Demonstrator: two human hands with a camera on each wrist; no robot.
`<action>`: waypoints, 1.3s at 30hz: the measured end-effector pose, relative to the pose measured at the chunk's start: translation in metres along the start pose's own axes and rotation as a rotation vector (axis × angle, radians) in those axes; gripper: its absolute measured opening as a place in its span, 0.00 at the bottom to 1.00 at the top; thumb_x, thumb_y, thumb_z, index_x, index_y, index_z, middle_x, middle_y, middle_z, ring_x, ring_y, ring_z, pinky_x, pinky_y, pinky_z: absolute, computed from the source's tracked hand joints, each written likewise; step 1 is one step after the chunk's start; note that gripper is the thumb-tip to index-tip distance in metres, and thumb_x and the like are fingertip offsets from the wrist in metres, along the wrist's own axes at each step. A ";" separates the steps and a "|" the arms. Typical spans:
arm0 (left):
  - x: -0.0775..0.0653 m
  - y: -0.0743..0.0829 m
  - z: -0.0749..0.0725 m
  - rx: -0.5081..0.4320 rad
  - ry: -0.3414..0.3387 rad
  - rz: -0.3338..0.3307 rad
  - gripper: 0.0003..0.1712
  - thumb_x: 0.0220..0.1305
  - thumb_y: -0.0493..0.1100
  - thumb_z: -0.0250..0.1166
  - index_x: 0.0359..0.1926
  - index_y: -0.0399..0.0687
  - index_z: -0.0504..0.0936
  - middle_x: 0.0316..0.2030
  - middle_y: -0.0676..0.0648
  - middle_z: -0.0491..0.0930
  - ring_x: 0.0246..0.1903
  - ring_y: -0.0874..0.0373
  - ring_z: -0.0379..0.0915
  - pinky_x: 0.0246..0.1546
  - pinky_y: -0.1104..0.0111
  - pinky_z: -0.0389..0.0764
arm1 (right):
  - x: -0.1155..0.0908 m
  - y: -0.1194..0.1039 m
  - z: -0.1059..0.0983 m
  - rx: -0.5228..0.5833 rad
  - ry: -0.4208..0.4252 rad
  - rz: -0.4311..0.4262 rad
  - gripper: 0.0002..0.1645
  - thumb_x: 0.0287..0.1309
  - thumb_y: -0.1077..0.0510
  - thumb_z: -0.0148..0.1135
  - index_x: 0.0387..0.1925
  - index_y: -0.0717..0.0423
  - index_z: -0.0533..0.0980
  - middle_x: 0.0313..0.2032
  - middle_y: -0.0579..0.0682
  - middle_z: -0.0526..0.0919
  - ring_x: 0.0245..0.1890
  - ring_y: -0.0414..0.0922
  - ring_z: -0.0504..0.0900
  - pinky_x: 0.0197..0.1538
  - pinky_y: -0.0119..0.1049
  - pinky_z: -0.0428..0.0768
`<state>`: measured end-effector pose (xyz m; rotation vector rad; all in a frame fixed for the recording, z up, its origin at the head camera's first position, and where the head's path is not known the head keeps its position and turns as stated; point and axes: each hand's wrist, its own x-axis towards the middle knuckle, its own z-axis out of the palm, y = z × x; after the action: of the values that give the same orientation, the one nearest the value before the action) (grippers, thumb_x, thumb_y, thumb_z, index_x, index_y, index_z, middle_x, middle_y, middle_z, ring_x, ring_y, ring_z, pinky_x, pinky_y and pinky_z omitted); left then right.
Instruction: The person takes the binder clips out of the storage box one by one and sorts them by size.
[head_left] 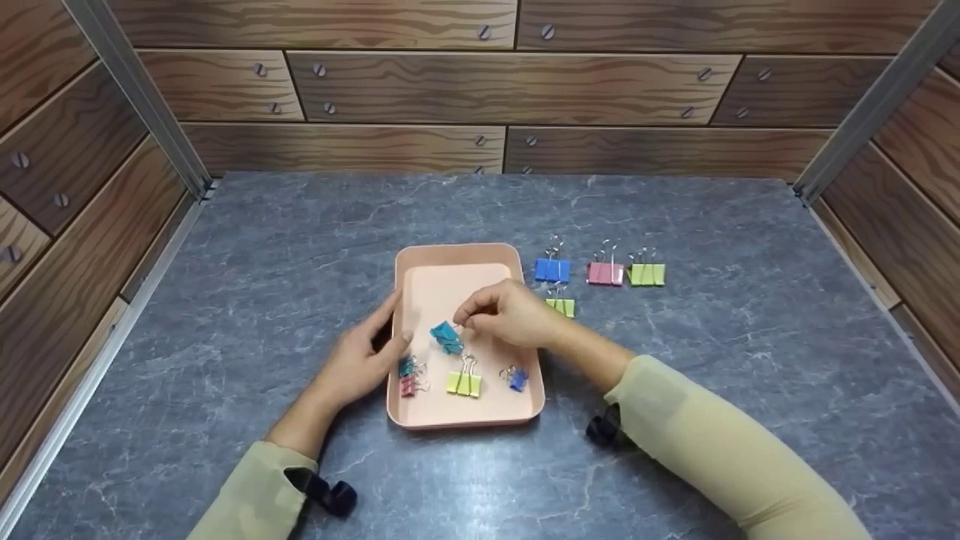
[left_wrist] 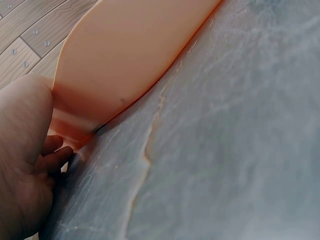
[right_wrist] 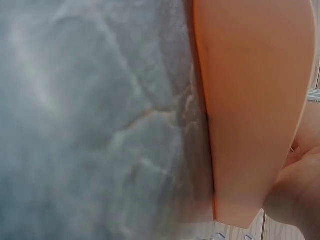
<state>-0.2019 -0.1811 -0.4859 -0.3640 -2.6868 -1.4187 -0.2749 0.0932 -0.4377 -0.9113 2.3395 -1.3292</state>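
Note:
A shallow peach tray (head_left: 457, 255) stands on the table. My left hand (head_left: 360, 367) grips its left wall, thumb over the rim and fingers outside. Over the tray's middle, my right hand (head_left: 517, 315) pinches a teal binder clip (head_left: 448, 337) by its wire handle, the clip tilted. On the tray floor just below it lies a yellow-green binder clip (head_left: 464, 384). A small blue binder clip (head_left: 517, 379) lies toward the right wall. Along the left wall sit a small teal binder clip (head_left: 406, 366) and a red one (head_left: 407, 386). Both wrist views show mainly the tray's outer wall.
Right of the tray, a blue binder clip (head_left: 553, 271), a pink binder clip (head_left: 604, 274) and a lime binder clip (head_left: 647, 275) form a row on the marbled table (head_left: 315, 240). Another lime clip (head_left: 561, 307) is partly hidden behind my right hand. Wood-patterned walls enclose the table.

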 end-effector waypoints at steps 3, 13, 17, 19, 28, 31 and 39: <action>0.000 0.000 0.000 -0.005 0.000 -0.001 0.40 0.76 0.52 0.65 0.83 0.60 0.61 0.75 0.39 0.68 0.73 0.43 0.66 0.75 0.50 0.65 | 0.001 -0.001 -0.003 0.024 -0.018 -0.009 0.09 0.67 0.69 0.66 0.44 0.65 0.89 0.40 0.55 0.91 0.35 0.37 0.83 0.39 0.27 0.80; 0.000 -0.002 0.001 -0.020 0.011 0.025 0.40 0.76 0.50 0.66 0.83 0.54 0.63 0.75 0.39 0.69 0.73 0.43 0.66 0.75 0.50 0.66 | -0.004 -0.005 -0.013 0.079 -0.030 0.002 0.12 0.68 0.66 0.62 0.48 0.67 0.87 0.37 0.55 0.89 0.35 0.39 0.84 0.42 0.32 0.83; 0.000 -0.001 0.001 -0.018 0.012 0.021 0.40 0.75 0.49 0.66 0.83 0.54 0.62 0.75 0.38 0.68 0.73 0.42 0.66 0.75 0.49 0.65 | -0.008 -0.007 -0.019 0.141 -0.027 0.022 0.14 0.68 0.67 0.60 0.49 0.66 0.87 0.40 0.57 0.90 0.35 0.41 0.86 0.48 0.43 0.87; 0.000 -0.001 0.001 -0.021 0.007 0.014 0.40 0.76 0.49 0.66 0.83 0.55 0.62 0.75 0.38 0.68 0.74 0.42 0.65 0.75 0.49 0.64 | -0.010 -0.009 -0.022 0.157 -0.024 0.032 0.15 0.69 0.66 0.59 0.49 0.65 0.88 0.40 0.58 0.90 0.36 0.43 0.86 0.50 0.46 0.86; 0.000 0.000 0.000 -0.032 -0.007 0.002 0.41 0.76 0.50 0.66 0.83 0.58 0.61 0.76 0.38 0.67 0.74 0.42 0.64 0.76 0.49 0.64 | -0.019 -0.013 -0.036 0.199 0.012 0.055 0.15 0.72 0.65 0.58 0.50 0.66 0.87 0.44 0.57 0.90 0.38 0.42 0.86 0.48 0.38 0.85; 0.000 0.000 0.000 -0.032 -0.010 0.000 0.41 0.76 0.50 0.66 0.83 0.57 0.61 0.76 0.38 0.67 0.74 0.42 0.64 0.76 0.49 0.64 | -0.022 -0.013 -0.039 0.249 0.027 0.077 0.14 0.73 0.66 0.58 0.51 0.68 0.86 0.48 0.58 0.89 0.39 0.42 0.88 0.55 0.46 0.86; 0.000 0.000 0.000 -0.033 -0.009 -0.001 0.40 0.76 0.50 0.66 0.83 0.57 0.61 0.76 0.40 0.67 0.74 0.44 0.64 0.76 0.50 0.63 | -0.030 -0.016 -0.049 0.280 0.068 0.056 0.12 0.71 0.66 0.62 0.49 0.70 0.86 0.44 0.60 0.89 0.39 0.43 0.89 0.49 0.39 0.87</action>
<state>-0.2017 -0.1811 -0.4857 -0.3723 -2.6741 -1.4671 -0.2722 0.1392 -0.4000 -0.7206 2.1354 -1.6346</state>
